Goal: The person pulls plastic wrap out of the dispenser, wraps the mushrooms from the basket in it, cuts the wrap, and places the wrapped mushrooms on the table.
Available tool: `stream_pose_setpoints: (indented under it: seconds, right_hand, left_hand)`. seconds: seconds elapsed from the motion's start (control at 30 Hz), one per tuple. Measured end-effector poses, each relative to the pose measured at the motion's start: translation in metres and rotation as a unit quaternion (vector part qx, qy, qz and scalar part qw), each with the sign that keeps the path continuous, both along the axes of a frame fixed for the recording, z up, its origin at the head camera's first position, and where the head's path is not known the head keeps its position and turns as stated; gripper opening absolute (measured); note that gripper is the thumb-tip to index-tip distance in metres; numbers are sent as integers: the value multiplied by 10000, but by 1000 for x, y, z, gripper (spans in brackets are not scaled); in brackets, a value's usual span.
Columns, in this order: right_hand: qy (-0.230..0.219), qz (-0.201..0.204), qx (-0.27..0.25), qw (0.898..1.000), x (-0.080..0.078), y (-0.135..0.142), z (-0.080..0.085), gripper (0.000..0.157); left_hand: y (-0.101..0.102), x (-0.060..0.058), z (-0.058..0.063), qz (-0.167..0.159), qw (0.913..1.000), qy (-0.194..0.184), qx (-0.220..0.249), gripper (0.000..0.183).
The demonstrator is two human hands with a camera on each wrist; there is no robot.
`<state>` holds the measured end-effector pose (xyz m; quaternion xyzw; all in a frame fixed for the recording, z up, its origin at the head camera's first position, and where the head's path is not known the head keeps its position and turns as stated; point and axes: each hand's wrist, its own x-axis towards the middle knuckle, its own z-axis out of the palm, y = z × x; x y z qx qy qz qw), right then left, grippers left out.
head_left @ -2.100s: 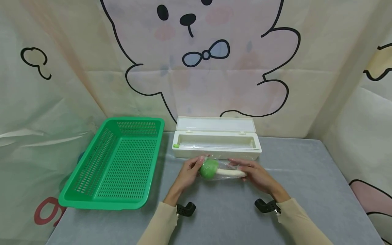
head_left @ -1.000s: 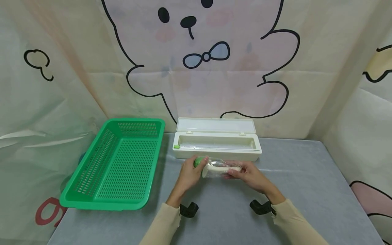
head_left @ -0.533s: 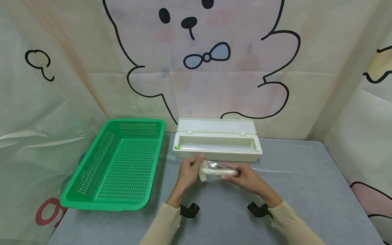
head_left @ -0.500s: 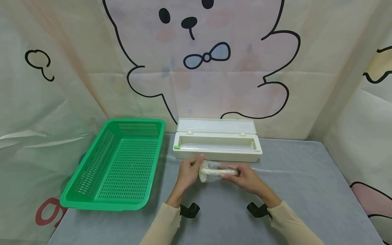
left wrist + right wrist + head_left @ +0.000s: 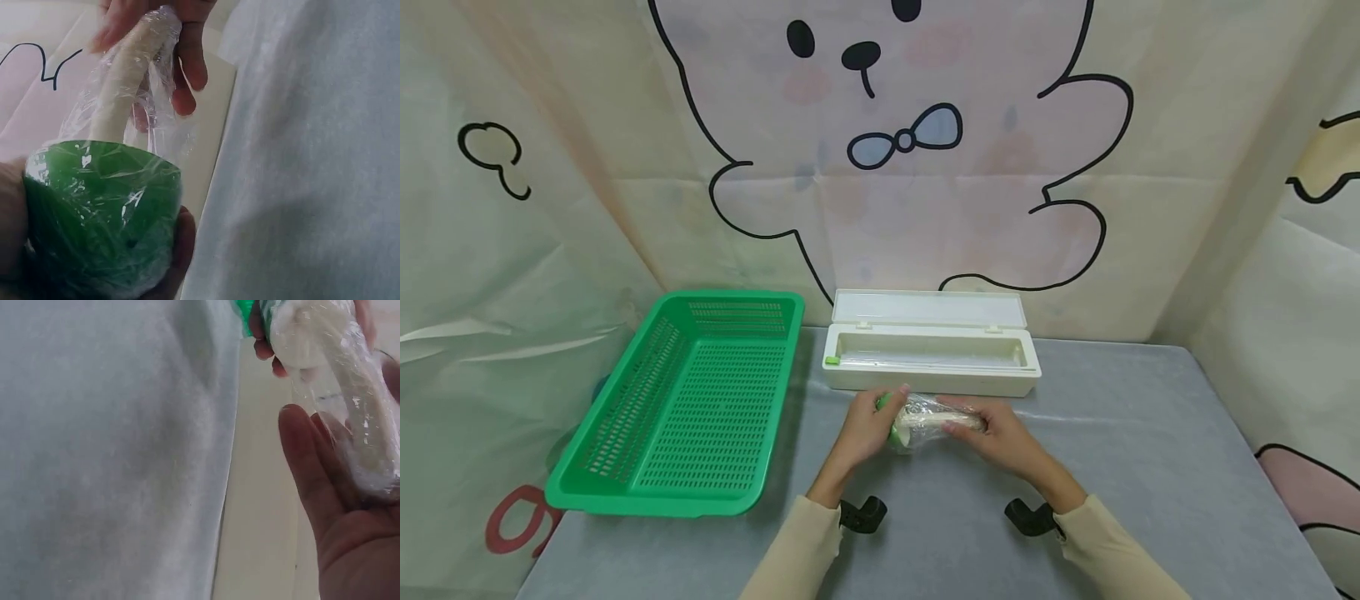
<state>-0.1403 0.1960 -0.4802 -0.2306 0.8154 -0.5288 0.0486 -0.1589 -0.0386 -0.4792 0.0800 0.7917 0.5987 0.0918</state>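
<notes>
Between the hands is a green-capped mushroom (image 5: 937,418) with a long white stem, wrapped in clear cling film. The left hand (image 5: 865,423) grips the rounded cap, its thumb along the upper edge. In the left wrist view the green cap (image 5: 103,219) fills the near part, crinkled film over it. On the stem end, the right hand (image 5: 1000,433) holds the film-covered stem between thumb and fingers. The right wrist view has the stem (image 5: 362,406) lying across that hand's fingers (image 5: 306,462). Loose film bunches around the stem.
A white cling film box (image 5: 932,382) stands just behind the hands, lid (image 5: 929,307) raised, a small green slider (image 5: 832,361) on its left end. A green slotted basket (image 5: 651,502) sits on the left of the grey-covered table (image 5: 955,550).
The mushroom has been turned between the hands, the cap's pale underside swinging toward the camera, with some green showing again now. The right hand has moved left along the stem, and the film lies closer.
</notes>
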Motion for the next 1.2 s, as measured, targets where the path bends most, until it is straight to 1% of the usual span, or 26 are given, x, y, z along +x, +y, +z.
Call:
stream_pose_setpoints:
  seconds: [0.03,0.1,0.17,0.2,0.3,0.4,0.47,0.5,0.57,0.67,0.73,0.8,0.83,0.87,0.93,1.0,1.03,1.07,1.13,1.2]
  right_hand:
    - [248,-74,195,9995,1,-2,0,39]
    - [547,-125,314,9979,3,-3,-1,37]
    - [517,-104,244,9983,3,-2,-3,31]
    - [407,-92,176,9990,2,-1,-5,27]
    - [-287,37,-233,9993,0,3,-6,26]
    - [-962,69,-709,9928,-2,5,-5,31]
    - [-1168,-5,-876,9893,-2,5,-4,32]
    - [-1148,-50,-862,9896,-1,4,-3,33]
    - [-897,-165,-650,9937,1,2,-2,35]
    - [-227,-332,-215,9990,4,-2,-2,39]
    - [227,-442,-8,9988,5,-4,-3,37]
    - [488,-517,67,9974,4,-4,-5,33]
    - [523,-530,23,9972,4,-4,-5,30]
    - [496,-571,-19,9971,4,-4,-6,27]
    - [288,-565,-233,9977,2,-2,-6,26]
    - [-47,-505,-501,9975,1,0,-6,26]
    - [-226,-477,-617,9967,0,1,-5,27]
    - [-356,-467,-671,9960,0,2,-5,27]
    - [-501,-437,-676,9955,-1,3,-3,30]
    - [-462,-384,-592,9964,-1,3,-1,34]
  left_hand:
    - [0,0,0,21,10000,-67,3,51]
    - [-1,0,0,20,9999,-134,3,54]
    - [-1,-1,1,-17,9999,-119,-41,56]
    - [-2,-1,0,-59,9999,-35,-87,54]
    - [-2,-1,1,-292,9992,204,-197,52]
    - [-3,-1,1,-516,9974,484,-168,66]
    - [-2,0,1,-574,9964,598,-167,64]
    - [-2,0,1,-562,9963,631,-185,59]
    - [-1,0,2,-527,9966,596,-202,46]
    - [-1,-1,3,-518,9979,333,-188,30]
    - [-2,-1,4,-584,9981,132,-142,29]
    - [-3,-2,4,-631,9979,51,-166,34]
    - [-3,-1,4,-635,9978,67,-200,38]
    - [-4,-1,4,-651,9976,104,-190,43]
    - [-4,0,5,-660,9974,246,-163,58]
    - [-4,1,5,-665,9967,462,-102,76]
    - [-3,1,4,-685,9962,543,-61,80]
    - [-3,1,4,-716,9956,600,-9,81]
    - [-3,1,4,-728,9948,707,-32,76]
    - [-3,1,4,-748,9952,630,-55,67]
